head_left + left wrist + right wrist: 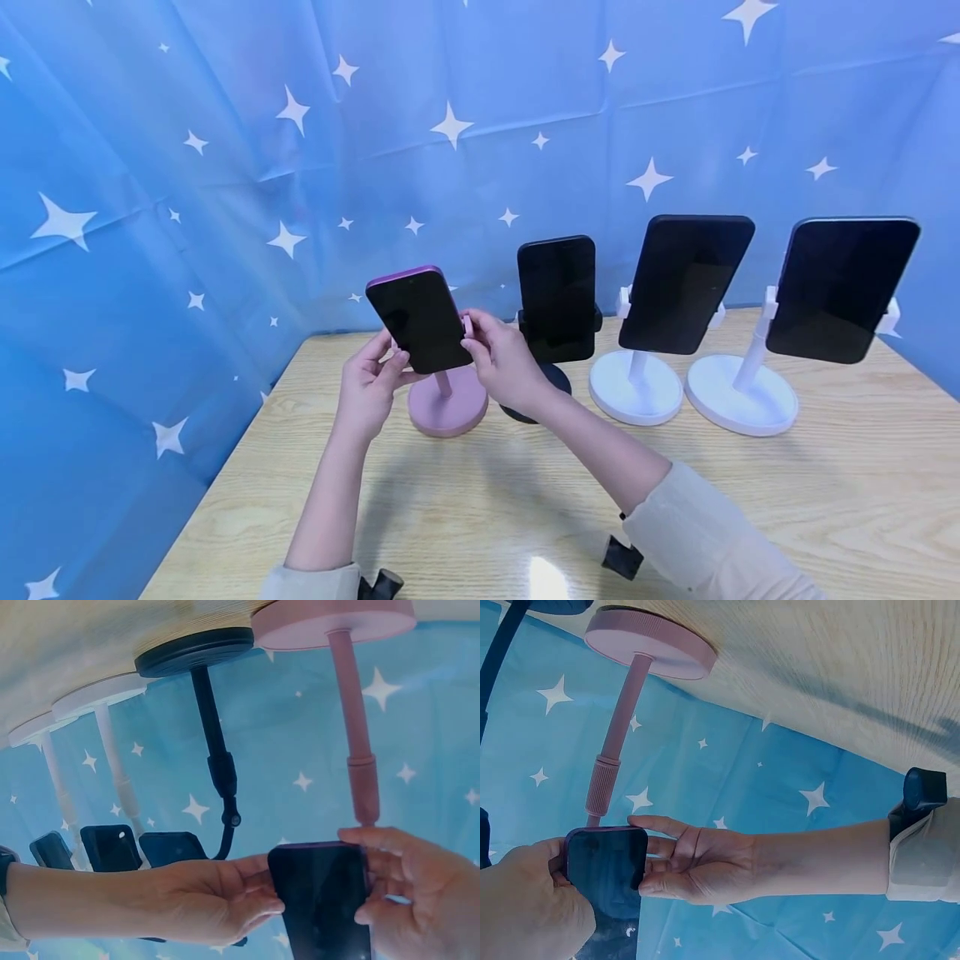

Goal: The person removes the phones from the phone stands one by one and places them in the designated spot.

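Note:
A smartphone [420, 321] with a dark screen and a magenta edge leans at a tilt in the clamp of a pink phone stand [447, 407]. My left hand [367, 383] holds the phone's lower left side, thumb along the edge and fingers reaching behind. On the opposite side my right hand [504, 358] pinches the pink clamp [468, 326] at the phone's edge between thumb and index finger. Both wrist views show the stand's ribbed pink stem [622, 720], with the two hands on either side of the phone [319, 900]. The phone hides most of the clamp.
To the right, a black stand holds a dark phone [557, 300], partly behind my right hand. Two white stands [636, 387] farther right hold larger dark-screened devices [843, 287]. A blue star-patterned cloth [225, 167] hangs behind and left of the wooden table [247, 500].

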Action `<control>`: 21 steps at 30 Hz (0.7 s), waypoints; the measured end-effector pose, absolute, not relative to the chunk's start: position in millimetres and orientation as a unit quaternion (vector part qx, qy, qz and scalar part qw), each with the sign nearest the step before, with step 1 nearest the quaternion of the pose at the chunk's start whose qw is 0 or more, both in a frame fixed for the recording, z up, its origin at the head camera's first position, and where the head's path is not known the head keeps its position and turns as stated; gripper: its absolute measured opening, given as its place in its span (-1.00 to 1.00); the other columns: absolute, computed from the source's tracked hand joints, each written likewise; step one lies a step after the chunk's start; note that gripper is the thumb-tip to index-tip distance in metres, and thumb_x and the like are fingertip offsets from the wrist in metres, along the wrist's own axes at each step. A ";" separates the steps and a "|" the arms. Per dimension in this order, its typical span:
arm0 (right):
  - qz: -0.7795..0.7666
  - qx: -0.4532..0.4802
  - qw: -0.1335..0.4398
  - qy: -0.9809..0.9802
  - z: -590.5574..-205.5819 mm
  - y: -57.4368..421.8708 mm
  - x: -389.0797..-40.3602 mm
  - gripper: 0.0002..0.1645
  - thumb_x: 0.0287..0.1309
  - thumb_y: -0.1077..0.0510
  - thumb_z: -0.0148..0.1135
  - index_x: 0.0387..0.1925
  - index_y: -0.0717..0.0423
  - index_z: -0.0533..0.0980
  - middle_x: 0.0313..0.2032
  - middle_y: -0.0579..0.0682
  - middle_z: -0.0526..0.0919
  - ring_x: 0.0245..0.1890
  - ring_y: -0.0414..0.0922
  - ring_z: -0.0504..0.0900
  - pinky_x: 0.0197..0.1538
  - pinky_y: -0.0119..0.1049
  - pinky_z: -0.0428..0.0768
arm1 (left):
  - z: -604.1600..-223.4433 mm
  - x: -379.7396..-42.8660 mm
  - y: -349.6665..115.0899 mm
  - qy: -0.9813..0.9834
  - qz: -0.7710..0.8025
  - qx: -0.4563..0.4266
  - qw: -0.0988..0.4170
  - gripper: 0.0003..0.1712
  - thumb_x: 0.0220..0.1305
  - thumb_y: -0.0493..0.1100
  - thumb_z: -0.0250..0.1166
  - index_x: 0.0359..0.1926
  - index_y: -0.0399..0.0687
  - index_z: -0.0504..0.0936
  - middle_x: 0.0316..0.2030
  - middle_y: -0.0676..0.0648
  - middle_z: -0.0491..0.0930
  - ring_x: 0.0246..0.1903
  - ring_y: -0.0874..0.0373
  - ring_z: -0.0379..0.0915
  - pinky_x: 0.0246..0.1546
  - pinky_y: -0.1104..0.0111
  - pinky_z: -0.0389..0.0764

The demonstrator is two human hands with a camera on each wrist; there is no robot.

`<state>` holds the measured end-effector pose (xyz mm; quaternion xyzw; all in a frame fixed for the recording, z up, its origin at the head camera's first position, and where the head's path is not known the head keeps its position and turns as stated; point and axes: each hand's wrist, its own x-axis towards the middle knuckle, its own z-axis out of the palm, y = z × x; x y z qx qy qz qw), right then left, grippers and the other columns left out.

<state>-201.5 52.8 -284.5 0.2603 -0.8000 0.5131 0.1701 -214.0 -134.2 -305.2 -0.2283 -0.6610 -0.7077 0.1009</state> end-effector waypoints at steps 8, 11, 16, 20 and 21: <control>0.491 0.283 0.222 -0.794 -290.3 53.5 -198.0 -0.68 0.17 0.46 0.01 -0.01 0.39 0.36 -0.15 0.21 0.53 -0.17 -0.04 0.57 -0.10 -0.25 0.57 | -305.2 -207.7 -137.5 -0.668 -0.703 -0.228 0.092 -0.57 0.25 -0.45 0.05 0.17 -0.37 0.38 -0.10 0.09 0.55 -0.29 0.20 0.62 -0.23 0.24 0.59; 0.483 0.289 0.247 -0.789 -291.7 54.1 -197.1 -0.69 0.14 0.48 0.04 -0.04 0.40 0.38 -0.19 0.21 0.54 -0.20 -0.04 0.57 -0.13 -0.25 0.58 | -304.6 -205.8 -137.1 -0.666 -0.703 -0.232 0.091 -0.56 0.24 -0.47 0.05 0.17 -0.38 0.37 -0.11 0.08 0.55 -0.28 0.19 0.61 -0.24 0.24 0.60; 0.486 0.291 0.246 -0.786 -292.3 56.6 -194.2 -0.69 0.14 0.47 0.04 -0.05 0.39 0.39 -0.19 0.21 0.55 -0.21 -0.05 0.57 -0.12 -0.25 0.58 | -303.0 -203.3 -136.7 -0.664 -0.705 -0.235 0.084 -0.53 0.22 -0.51 0.03 0.18 -0.39 0.35 -0.09 0.10 0.56 -0.28 0.18 0.62 -0.25 0.22 0.60; 0.492 0.287 0.225 -0.790 -291.9 58.9 -190.4 -0.66 0.15 0.45 0.05 0.00 0.36 0.38 -0.14 0.19 0.55 -0.20 -0.06 0.57 -0.09 -0.28 0.57 | -301.5 -201.2 -137.2 -0.664 -0.707 -0.230 0.078 -0.51 0.20 -0.54 0.02 0.19 -0.42 0.33 -0.10 0.14 0.57 -0.30 0.19 0.61 -0.25 0.23 0.60; 0.493 0.286 0.222 -0.791 -291.8 59.5 -189.3 -0.65 0.15 0.44 0.06 0.01 0.35 0.38 -0.12 0.19 0.55 -0.19 -0.06 0.58 -0.09 -0.29 0.56 | -301.1 -200.5 -137.4 -0.665 -0.707 -0.229 0.077 -0.51 0.20 -0.54 0.02 0.18 -0.43 0.33 -0.11 0.15 0.58 -0.30 0.20 0.61 -0.25 0.24 0.60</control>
